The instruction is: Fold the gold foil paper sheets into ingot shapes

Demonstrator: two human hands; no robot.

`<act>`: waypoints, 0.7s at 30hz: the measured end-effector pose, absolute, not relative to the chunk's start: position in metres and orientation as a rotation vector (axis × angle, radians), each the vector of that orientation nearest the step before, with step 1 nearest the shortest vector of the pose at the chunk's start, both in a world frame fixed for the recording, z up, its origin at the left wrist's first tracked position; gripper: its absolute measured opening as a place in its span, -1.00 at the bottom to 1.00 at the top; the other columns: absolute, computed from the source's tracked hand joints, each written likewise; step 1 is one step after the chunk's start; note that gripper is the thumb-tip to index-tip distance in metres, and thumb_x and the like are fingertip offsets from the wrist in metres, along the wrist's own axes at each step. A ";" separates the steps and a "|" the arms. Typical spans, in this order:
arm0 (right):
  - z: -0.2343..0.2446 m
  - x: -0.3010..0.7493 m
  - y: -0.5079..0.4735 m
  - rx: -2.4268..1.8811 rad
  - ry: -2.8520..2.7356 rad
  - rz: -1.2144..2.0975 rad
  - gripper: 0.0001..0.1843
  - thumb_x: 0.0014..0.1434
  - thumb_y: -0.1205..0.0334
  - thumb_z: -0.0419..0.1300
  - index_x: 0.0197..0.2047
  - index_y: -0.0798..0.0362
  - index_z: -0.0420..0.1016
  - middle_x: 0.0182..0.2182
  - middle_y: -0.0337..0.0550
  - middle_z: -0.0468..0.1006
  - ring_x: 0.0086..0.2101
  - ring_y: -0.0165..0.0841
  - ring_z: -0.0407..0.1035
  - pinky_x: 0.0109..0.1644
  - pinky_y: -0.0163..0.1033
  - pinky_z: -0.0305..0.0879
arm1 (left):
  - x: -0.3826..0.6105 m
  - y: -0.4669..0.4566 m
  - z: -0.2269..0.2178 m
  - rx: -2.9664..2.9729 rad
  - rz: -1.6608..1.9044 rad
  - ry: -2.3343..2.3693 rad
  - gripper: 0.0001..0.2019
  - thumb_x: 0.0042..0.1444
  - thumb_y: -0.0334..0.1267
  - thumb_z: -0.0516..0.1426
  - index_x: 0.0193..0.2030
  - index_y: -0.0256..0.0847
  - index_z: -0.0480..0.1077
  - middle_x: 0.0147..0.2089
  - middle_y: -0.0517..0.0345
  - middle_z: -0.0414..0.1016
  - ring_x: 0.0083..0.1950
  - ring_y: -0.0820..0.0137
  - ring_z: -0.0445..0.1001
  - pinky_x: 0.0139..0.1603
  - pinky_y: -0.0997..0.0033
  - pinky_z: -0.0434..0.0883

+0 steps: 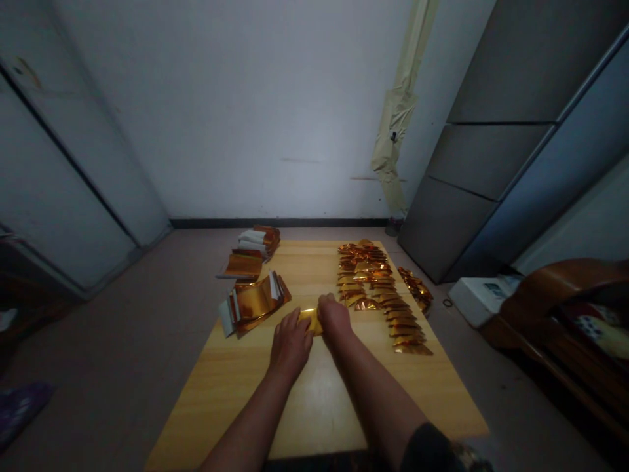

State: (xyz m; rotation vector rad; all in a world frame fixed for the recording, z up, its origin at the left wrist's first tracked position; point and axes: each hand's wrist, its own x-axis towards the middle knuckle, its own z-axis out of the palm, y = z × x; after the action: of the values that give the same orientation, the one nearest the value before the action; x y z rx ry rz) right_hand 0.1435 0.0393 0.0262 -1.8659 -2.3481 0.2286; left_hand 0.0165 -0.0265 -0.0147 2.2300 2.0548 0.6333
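The left forearm [253, 419] (bare as far as it shows) slants toward one o'clock; its hand, the left hand [289, 342], lies back up, fingers reaching forward, thumb on the three o'clock side. The right forearm [381, 396] angles toward eleven o'clock, and the right hand [335, 318], fingers curled in, sits near the left, at its two o'clock.

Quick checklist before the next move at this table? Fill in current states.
1. Left hand on the gold foil piece: ok, at its left end.
2. Right hand on the same piece: ok, at its right end.
3. Fold lines aligned: cannot tell, fingers cover part of it.
4. Rows of shaped foil pieces clear of the right forearm: ok, visible gap.
5. Far-left foil stack fully within the table: not ok, appears to pass its left edge.
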 end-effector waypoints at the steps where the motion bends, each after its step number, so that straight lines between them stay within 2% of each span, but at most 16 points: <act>1: 0.026 0.144 0.036 -1.853 -2.337 0.178 -0.81 0.32 0.32 0.01 -0.10 0.04 0.43 -0.13 -0.06 0.46 -0.27 -0.34 0.37 -0.35 -0.30 0.09 | 0.016 -0.026 -0.014 2.223 0.627 2.054 -0.70 0.20 -0.29 0.07 0.05 -0.19 0.46 0.28 -0.16 0.30 0.27 0.08 0.26 0.22 0.05 0.26; 4: 0.026 0.151 0.024 -1.705 -2.309 0.022 -0.87 0.29 0.31 0.07 -0.18 0.05 0.45 -0.13 -0.01 0.44 -0.13 -0.25 0.29 -0.24 -0.27 0.14 | 0.017 -0.026 -0.011 2.201 0.609 2.051 -0.70 0.18 -0.29 0.08 0.04 -0.18 0.46 0.29 -0.15 0.30 0.28 0.09 0.26 0.23 0.06 0.26; 8: 0.024 0.163 0.002 -1.436 -2.348 0.066 -0.87 0.28 0.27 0.10 -0.27 0.04 0.48 -0.21 -0.08 0.47 -0.18 -0.29 0.26 -0.15 -0.26 0.13 | 0.014 -0.024 -0.004 2.171 0.584 2.063 -0.70 0.17 -0.26 0.10 0.04 -0.12 0.48 0.30 -0.12 0.29 0.28 0.10 0.27 0.22 0.04 0.25; 12: 0.020 0.166 -0.011 -1.621 -2.224 0.304 -0.83 0.24 0.32 0.08 -0.30 0.01 0.50 -0.26 -0.16 0.50 -0.22 -0.35 0.30 -0.22 -0.32 0.10 | 0.004 -0.020 -0.002 2.214 0.582 1.981 -0.71 0.15 -0.21 0.13 0.01 -0.04 0.51 0.31 -0.06 0.29 0.31 0.09 0.24 0.24 0.00 0.21; 16: 0.019 0.160 -0.012 -1.776 -2.137 0.371 -0.85 0.20 0.33 0.10 -0.32 0.02 0.50 -0.26 -0.14 0.51 -0.21 -0.34 0.33 -0.24 -0.31 0.09 | -0.003 -0.016 -0.002 2.204 0.570 1.969 -0.69 0.12 -0.18 0.15 0.01 0.03 0.51 0.31 -0.02 0.31 0.32 0.08 0.23 0.26 -0.03 0.18; 19: 0.021 0.154 -0.012 -1.832 -2.084 0.362 -0.90 0.16 0.24 0.15 -0.31 0.02 0.49 -0.25 -0.11 0.51 -0.21 -0.30 0.34 -0.24 -0.29 0.09 | -0.003 -0.017 -0.001 2.196 0.564 1.969 -0.69 0.14 -0.16 0.14 0.02 0.03 0.51 0.32 -0.03 0.29 0.33 0.10 0.22 0.27 -0.03 0.17; 21: 0.022 0.150 -0.013 -1.862 -2.056 0.348 -0.85 0.13 0.14 0.19 -0.29 0.03 0.48 -0.24 -0.09 0.51 -0.21 -0.27 0.34 -0.24 -0.27 0.10 | -0.002 -0.018 0.000 2.191 0.570 1.972 -0.70 0.15 -0.15 0.12 0.01 0.02 0.51 0.32 -0.03 0.30 0.33 0.10 0.22 0.27 -0.04 0.16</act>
State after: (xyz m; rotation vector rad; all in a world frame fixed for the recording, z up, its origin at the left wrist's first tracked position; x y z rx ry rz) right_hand 0.1504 -0.0128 0.0223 -1.8623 -2.0562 0.3481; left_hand -0.0022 -0.0178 0.0002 2.1915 1.9721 0.5697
